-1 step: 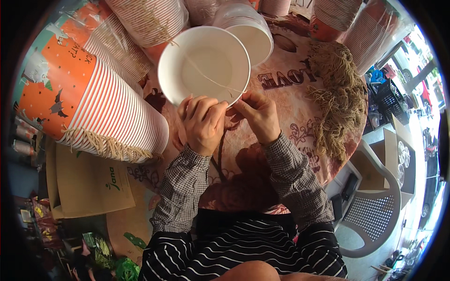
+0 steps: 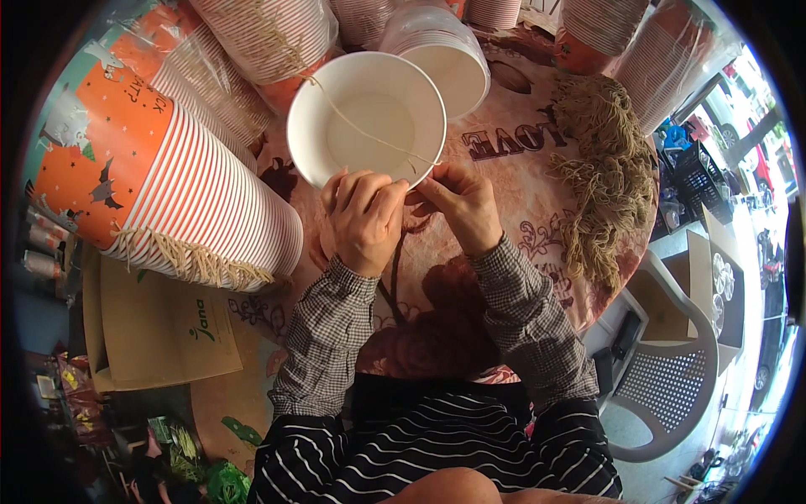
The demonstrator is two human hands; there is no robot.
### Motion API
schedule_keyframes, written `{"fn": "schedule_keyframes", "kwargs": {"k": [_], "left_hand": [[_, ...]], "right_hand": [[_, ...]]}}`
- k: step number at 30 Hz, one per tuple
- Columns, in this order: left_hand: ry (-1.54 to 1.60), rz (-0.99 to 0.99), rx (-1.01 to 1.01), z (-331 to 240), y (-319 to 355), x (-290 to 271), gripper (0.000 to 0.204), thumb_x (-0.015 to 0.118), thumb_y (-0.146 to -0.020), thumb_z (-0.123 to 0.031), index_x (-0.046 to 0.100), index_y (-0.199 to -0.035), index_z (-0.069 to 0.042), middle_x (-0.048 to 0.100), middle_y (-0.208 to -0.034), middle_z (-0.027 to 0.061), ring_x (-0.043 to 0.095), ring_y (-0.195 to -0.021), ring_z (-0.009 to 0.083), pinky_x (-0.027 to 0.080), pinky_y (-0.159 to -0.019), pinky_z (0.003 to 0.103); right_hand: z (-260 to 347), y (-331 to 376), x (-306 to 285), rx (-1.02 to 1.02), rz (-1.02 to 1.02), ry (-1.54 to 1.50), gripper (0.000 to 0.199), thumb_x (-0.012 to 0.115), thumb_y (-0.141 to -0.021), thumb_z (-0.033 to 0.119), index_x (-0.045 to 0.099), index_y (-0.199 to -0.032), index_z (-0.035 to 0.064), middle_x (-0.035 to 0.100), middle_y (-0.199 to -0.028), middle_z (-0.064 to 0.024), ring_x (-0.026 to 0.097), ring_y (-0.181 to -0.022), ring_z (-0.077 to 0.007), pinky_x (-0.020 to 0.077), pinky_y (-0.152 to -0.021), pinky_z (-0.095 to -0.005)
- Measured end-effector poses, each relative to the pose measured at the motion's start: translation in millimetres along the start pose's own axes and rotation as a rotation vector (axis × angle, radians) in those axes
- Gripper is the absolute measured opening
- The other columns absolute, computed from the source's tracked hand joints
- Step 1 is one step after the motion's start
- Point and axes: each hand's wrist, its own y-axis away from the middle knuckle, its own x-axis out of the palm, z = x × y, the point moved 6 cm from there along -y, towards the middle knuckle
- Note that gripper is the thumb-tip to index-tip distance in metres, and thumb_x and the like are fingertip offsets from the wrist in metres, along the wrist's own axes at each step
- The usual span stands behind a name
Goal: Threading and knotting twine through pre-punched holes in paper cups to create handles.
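Observation:
A white paper bucket (image 2: 367, 118) is tipped with its open mouth facing me, above a round table. A thin tan string (image 2: 363, 128) runs across the mouth from the upper left rim to the lower right rim. My left hand (image 2: 365, 220) grips the bucket's near rim from below, fingers curled. Next to it, my right hand (image 2: 463, 202) pinches the string's end at the lower right rim. Both hands touch each other at the fingertips.
Long stacks of striped orange and white buckets (image 2: 172, 197) lie on the left and along the back, and a white stack (image 2: 445, 55) lies behind the held bucket. A heap of cut twine (image 2: 600, 164) lies right on the flowered tablecloth (image 2: 512, 143). A plastic chair (image 2: 663, 395) and a cardboard box (image 2: 159, 332) flank me.

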Motion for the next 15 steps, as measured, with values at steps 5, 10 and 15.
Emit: {"fn": "schedule_keyframes", "kwargs": {"k": [5, 10, 15], "left_hand": [[0.013, 0.14, 0.011, 6.0, 5.6, 19.4, 0.016, 0.067, -0.072, -0.005, 0.062, -0.085, -0.012, 0.056, -0.084, -0.002, 0.057, -0.087, 0.0169, 0.037, -0.093, 0.039], [0.077, 0.253, 0.037, -8.8, 9.0, 26.6, 0.017, 0.063, -0.073, -0.004, 0.061, -0.089, -0.009, 0.055, -0.086, -0.0002, 0.056, -0.087, 0.0176, 0.037, -0.096, 0.038], [0.241, 0.305, -0.151, 7.9, 21.2, 44.8, 0.03, 0.06, -0.076, -0.001, 0.057, -0.105, -0.005, 0.062, -0.092, 0.0106, 0.059, -0.09, 0.0278, 0.042, -0.087, 0.046]], "right_hand": [[-14.7, -6.7, -9.3, 0.146, -0.025, -0.086, 0.025, 0.058, -0.091, 0.015, 0.06, -0.097, -0.0094, 0.066, -0.079, -0.0125, 0.066, -0.067, -0.0177, 0.0558, -0.061, -0.0264], [-34.0, -12.8, -26.5, 0.261, -0.012, 0.036, 0.029, 0.055, -0.092, 0.018, 0.059, -0.101, -0.0087, 0.066, -0.085, -0.0119, 0.066, -0.074, -0.0175, 0.0559, -0.067, -0.027], [-46.5, -17.1, -25.4, 0.169, -0.014, 0.243, 0.022, 0.059, -0.087, 0.014, 0.063, -0.084, -0.0078, 0.066, -0.071, -0.0088, 0.065, -0.063, -0.0149, 0.053, -0.057, -0.0249]]}}
